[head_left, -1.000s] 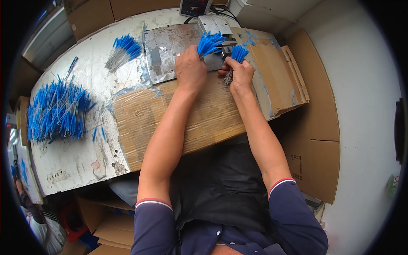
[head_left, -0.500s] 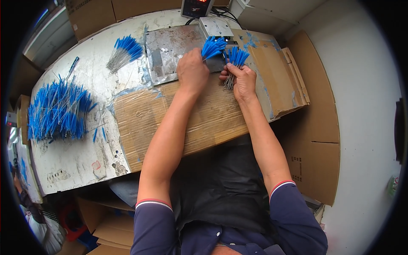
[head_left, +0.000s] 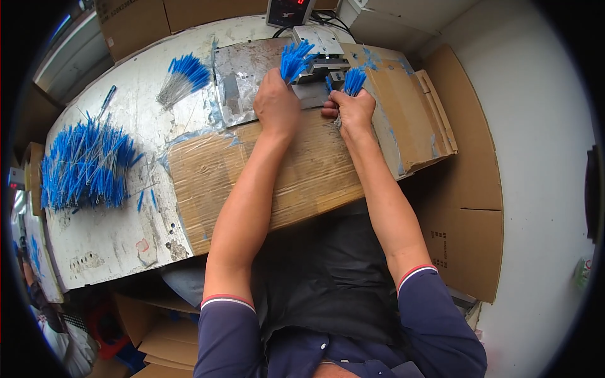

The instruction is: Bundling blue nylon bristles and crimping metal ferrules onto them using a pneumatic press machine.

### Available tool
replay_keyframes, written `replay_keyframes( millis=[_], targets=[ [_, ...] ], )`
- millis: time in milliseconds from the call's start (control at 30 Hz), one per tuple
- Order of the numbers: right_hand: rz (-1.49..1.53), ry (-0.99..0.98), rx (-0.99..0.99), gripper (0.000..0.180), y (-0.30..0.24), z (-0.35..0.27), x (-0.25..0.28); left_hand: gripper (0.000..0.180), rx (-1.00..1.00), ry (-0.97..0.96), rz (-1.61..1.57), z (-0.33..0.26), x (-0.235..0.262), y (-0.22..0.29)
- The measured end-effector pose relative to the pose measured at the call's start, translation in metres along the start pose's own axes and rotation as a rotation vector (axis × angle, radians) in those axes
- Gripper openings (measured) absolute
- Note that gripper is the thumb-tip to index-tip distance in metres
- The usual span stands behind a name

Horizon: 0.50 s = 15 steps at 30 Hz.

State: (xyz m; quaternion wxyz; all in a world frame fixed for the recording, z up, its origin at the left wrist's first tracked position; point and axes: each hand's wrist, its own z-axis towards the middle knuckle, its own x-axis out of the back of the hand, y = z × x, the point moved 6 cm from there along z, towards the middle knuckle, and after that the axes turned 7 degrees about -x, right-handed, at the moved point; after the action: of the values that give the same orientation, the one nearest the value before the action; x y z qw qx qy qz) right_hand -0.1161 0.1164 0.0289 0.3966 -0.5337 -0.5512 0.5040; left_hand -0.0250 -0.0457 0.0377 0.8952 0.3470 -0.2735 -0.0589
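The left hand (head_left: 276,104) is closed around a bundle of blue-tipped wires (head_left: 295,60), its blue ends fanning up against a small metal press (head_left: 322,63) at the far edge of the worktable (head_left: 113,246). The right hand (head_left: 350,112) grips a smaller blue-tipped bundle (head_left: 353,80) just beside the press; its thin stems are mostly hidden in the fist. A cardboard sheet (head_left: 309,170) lies under both wrists. A large pile of blue-tipped wires (head_left: 85,165) sits well to the left, a small fan-shaped bunch (head_left: 183,77) nearer. The display box (head_left: 290,9) is cut off at the top.
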Motion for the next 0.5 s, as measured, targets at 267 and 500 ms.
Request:
replay_keyframes(
  millis=[267,500],
  targets=[
    [-0.037,0.064,0.0,0.014,-0.002,0.009,-0.008,0.017,-0.005,-0.006,-0.023,-0.001,-0.004,-0.001],
    [0.016,0.025,-0.055,0.014,-0.004,0.01,-0.01,0.016,-0.108,0.085,-0.009,0.003,0.001,0.004]
  ],
)
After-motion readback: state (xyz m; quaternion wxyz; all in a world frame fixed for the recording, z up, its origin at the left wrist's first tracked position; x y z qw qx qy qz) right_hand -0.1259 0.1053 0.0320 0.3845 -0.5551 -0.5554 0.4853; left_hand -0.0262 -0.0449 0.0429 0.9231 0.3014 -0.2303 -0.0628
